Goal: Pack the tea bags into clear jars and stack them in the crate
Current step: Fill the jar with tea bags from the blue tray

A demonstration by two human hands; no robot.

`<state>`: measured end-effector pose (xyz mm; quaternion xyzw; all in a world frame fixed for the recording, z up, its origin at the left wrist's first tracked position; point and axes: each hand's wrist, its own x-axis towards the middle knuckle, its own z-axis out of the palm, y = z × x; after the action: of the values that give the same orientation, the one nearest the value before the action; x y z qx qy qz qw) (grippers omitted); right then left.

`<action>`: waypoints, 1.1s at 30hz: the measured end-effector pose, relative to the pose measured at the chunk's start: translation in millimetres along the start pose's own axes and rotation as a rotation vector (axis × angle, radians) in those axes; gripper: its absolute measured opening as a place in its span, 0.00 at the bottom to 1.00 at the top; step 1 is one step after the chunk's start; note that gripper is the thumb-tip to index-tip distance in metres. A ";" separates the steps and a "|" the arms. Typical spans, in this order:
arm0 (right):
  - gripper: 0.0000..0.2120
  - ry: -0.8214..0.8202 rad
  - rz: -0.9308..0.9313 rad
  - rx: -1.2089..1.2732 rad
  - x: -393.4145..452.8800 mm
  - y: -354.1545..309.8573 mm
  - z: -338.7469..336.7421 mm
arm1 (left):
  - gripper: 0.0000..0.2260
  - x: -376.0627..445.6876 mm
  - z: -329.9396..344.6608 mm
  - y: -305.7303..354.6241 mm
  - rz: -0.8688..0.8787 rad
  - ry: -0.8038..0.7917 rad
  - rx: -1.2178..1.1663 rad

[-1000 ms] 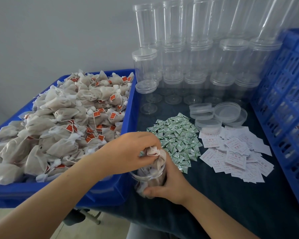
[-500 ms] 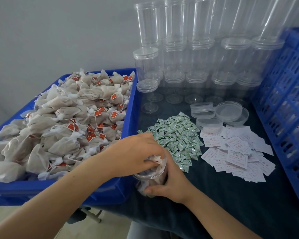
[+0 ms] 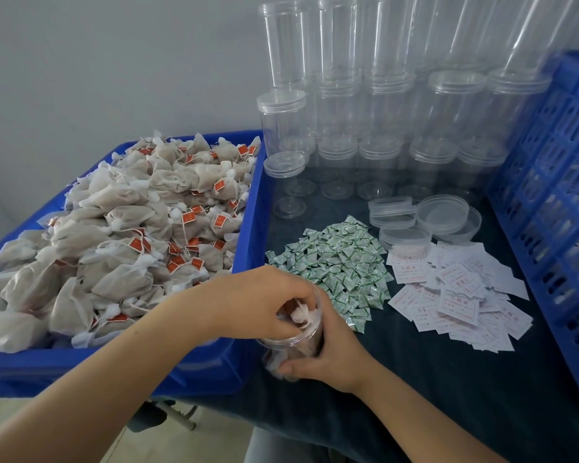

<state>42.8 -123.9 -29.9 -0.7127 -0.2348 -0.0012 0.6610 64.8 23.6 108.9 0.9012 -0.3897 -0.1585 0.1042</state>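
A clear jar (image 3: pixel 298 345) partly filled with tea bags stands at the table's front edge. My right hand (image 3: pixel 331 355) grips its side from the right. My left hand (image 3: pixel 264 302) is over the jar's mouth, its fingers curled around a tea bag (image 3: pixel 300 315) and pushing it inside. A blue bin (image 3: pixel 244 228) on the left holds a heap of tea bags (image 3: pixel 121 235) with red tags. A blue slatted crate (image 3: pixel 549 202) stands at the right.
Stacks of empty clear jars (image 3: pixel 375 105) line the back of the dark table. Loose lids (image 3: pixel 428 218) lie in front of them, with a pile of green-white sachets (image 3: pixel 335 262) and white paper labels (image 3: pixel 455 292) in the middle.
My left hand's fingers have pressed the tea bag deeper into the jar. My right hand stays on the jar; the view has shifted slightly.
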 end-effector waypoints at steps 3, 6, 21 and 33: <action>0.45 -0.005 -0.004 0.009 -0.2 -0.6 -0.5 | 0.09 0.4 -2.5 -0.5 -0.009 -0.073 0.017; 0.45 -0.019 -0.007 0.010 -0.2 -2.2 -0.5 | 0.10 1.5 -5.2 1.2 0.002 -0.147 0.038; 0.46 -0.013 0.014 0.017 -0.4 -1.3 0.5 | 0.06 15.5 -3.0 9.2 -0.042 -0.264 0.120; 0.46 -0.017 0.052 0.044 -0.8 0.3 1.2 | 0.11 17.0 -8.3 11.6 -0.087 -0.394 0.096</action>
<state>41.8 -123.0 -30.5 -0.7037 -0.2219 0.0271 0.6744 71.0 3.8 116.8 0.8727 -0.3703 -0.3174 -0.0240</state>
